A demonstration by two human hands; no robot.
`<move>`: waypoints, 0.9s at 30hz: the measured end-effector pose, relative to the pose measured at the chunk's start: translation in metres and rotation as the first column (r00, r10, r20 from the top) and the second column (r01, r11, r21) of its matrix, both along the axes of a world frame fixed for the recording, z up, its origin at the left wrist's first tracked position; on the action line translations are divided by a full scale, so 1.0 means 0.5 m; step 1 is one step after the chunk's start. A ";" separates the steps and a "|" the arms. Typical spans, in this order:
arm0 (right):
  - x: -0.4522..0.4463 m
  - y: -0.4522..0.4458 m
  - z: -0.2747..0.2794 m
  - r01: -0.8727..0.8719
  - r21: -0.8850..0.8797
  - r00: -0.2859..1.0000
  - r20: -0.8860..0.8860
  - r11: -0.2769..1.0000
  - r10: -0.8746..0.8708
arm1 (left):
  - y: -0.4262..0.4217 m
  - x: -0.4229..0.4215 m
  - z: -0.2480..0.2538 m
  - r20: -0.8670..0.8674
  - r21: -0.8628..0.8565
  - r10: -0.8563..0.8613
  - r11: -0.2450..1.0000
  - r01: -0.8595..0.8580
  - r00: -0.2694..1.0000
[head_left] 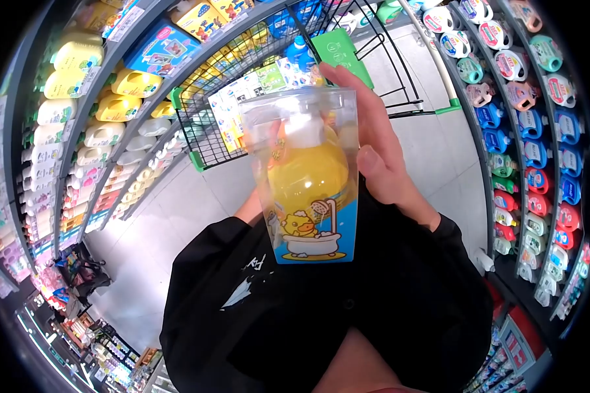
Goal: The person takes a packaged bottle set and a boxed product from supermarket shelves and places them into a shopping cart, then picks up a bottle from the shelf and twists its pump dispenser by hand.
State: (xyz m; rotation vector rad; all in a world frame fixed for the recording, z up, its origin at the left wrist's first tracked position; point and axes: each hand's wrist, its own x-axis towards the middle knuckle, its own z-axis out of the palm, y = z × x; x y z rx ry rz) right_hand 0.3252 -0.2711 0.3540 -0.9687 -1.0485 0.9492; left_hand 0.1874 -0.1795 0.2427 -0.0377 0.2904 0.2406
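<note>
A clear plastic package (314, 219) is held up before my chest, with a yellow pump bottle (308, 175) inside. Its blue lower front shows a cartoon duck in a bathtub. My right hand (379, 134) is against the package's right side, fingers stretched up along it and thumb near its edge. My left hand (249, 208) reaches up to the left side; only the wrist area shows plainly, while the fingers are mostly hidden by the package and its reflections.
Beyond the package stands a wire shopping cart (193, 124) with green corners, holding boxes and a blue bottle (299, 54). Shelves of yellow and white bottles (118, 105) line the left. Shelves of blue and red detergent bottles (536, 154) line the right. A tiled floor (170, 216) lies between.
</note>
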 end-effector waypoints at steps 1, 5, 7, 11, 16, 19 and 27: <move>0.001 0.000 0.001 0.001 0.011 0.999 0.039 1.000 -0.001 | -0.003 -0.004 0.003 -0.004 0.008 0.004 1.000 -0.004 1.000; 0.008 0.004 0.007 0.002 0.099 0.972 0.234 0.995 -0.025 | -0.043 -0.036 0.019 -0.016 0.027 0.010 1.000 -0.009 1.000; 0.008 0.006 0.012 0.015 0.103 0.968 0.248 0.995 -0.040 | -0.041 -0.037 0.019 -0.023 0.037 0.014 0.999 -0.014 1.000; 0.006 0.008 0.011 0.039 0.120 0.980 0.189 0.992 -0.062 | -0.041 -0.039 0.020 -0.038 0.054 0.029 0.998 -0.027 0.999; 0.005 0.008 0.024 0.047 0.094 0.984 0.169 0.995 -0.062 | -0.052 -0.033 0.021 -0.052 0.077 0.048 0.996 -0.044 0.997; 0.006 0.007 0.037 0.035 0.046 0.989 0.141 0.998 -0.041 | -0.057 -0.051 0.027 -0.061 0.090 0.059 0.995 -0.054 0.996; 0.003 0.004 0.055 0.040 -0.044 0.990 0.137 0.998 -0.034 | -0.064 -0.049 0.030 -0.084 0.126 0.097 0.988 -0.086 0.992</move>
